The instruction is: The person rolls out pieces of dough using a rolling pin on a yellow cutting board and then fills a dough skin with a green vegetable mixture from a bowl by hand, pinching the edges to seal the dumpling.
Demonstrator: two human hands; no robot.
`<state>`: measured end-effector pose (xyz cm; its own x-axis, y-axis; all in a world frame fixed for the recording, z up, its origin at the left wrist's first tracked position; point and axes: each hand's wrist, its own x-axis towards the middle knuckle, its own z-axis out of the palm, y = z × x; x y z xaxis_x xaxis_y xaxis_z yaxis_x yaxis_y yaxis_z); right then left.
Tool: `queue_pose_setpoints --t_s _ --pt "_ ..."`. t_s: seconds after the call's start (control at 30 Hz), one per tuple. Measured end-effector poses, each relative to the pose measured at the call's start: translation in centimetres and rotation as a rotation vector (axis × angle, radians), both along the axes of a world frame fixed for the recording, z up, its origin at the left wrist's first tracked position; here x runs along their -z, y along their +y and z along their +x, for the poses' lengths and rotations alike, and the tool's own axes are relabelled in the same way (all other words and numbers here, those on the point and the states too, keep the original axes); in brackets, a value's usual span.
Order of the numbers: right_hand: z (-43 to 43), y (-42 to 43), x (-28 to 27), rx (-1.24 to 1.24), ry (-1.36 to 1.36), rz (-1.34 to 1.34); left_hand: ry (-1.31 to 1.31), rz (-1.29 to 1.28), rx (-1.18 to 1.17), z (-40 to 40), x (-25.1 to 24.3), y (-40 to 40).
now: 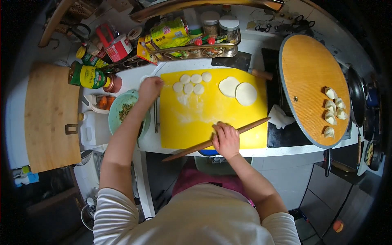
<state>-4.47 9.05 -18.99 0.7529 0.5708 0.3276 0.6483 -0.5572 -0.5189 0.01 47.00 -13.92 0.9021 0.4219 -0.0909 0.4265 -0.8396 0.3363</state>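
My right hand (227,140) grips a tapered wooden rolling pin (190,149), which lies slanted across the front edge of a yellow mat (211,128) dusted with flour. At the mat's upper left edge is my left hand (150,88), fingers bent and close together beside a white utensil (157,69); whether it holds anything is hidden. Several small dough discs (188,88) lie at the back left of the mat. Farther right are two rolled wrappers, one irregular (229,87) and one rounder (246,94), their edges meeting. Beneath my left forearm, a mint-green bowl (114,105) contains chopped filling (125,111).
On the right, a round board (309,76) carries several folded dumplings (330,106). A cleaver (234,60) rests behind the mat, its wooden handle (260,73) pointing right. Crumpled white paper (280,117) lies beside the mat. Seasoning jars (229,26) and bottles (88,75) line the back left.
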Motion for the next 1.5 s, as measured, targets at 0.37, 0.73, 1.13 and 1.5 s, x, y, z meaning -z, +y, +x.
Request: queue_pose_setpoints --t_s 0.37,0.73,1.13,1.5 --pt "-0.1 0.2 -0.1 -0.014 -0.017 0.014 -0.057 -0.008 0.588 -11.9 3.3 -15.6" --pt "-0.1 0.1 -0.2 -0.016 -0.001 0.017 -0.066 -0.191 0.694 -10.6 2.7 -13.7" --pt "-0.2 0.2 -0.4 -0.016 -0.008 0.019 -0.281 0.068 0.432 -1.9 3.9 -14.5" --pt "-0.2 0.3 0.0 -0.024 -0.044 0.025 -0.173 -0.244 0.591 -13.2 1.8 -16.7"
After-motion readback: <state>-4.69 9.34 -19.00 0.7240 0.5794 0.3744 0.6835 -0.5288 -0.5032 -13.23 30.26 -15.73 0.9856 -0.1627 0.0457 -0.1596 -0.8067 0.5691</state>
